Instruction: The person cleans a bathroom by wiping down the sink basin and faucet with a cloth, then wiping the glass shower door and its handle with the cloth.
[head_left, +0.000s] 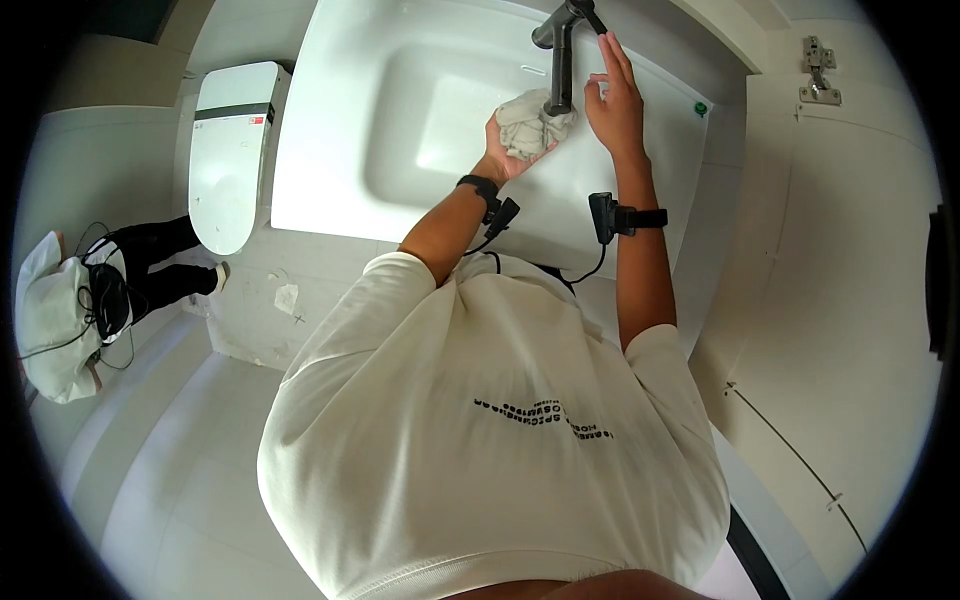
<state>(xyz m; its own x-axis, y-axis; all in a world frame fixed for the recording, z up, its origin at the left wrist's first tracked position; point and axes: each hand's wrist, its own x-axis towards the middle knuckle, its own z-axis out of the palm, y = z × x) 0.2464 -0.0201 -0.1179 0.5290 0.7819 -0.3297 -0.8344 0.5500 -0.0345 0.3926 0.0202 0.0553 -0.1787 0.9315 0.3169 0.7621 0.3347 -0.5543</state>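
Observation:
A bunched pale grey cloth (527,124) rests in my left hand (503,158), whose fingers curl under and around it. The cloth is directly beneath the spout of a dark grey faucet (562,75); whether water runs is too unclear to tell. My right hand (618,112) is raised beside the faucet with its fingers stretched out, their tips at the lever handle (590,14). Both hands are over a white washbasin (390,130). Each wrist wears a black strap with a small device and cable.
To the left of the basin stands a white toilet with a closed lid (228,170). A person (70,310) in a white top and black trousers stands at the far left. A pale cabinet door (850,240) with a metal hinge (820,75) is on the right. A small green object (700,109) sits on the basin's right rim.

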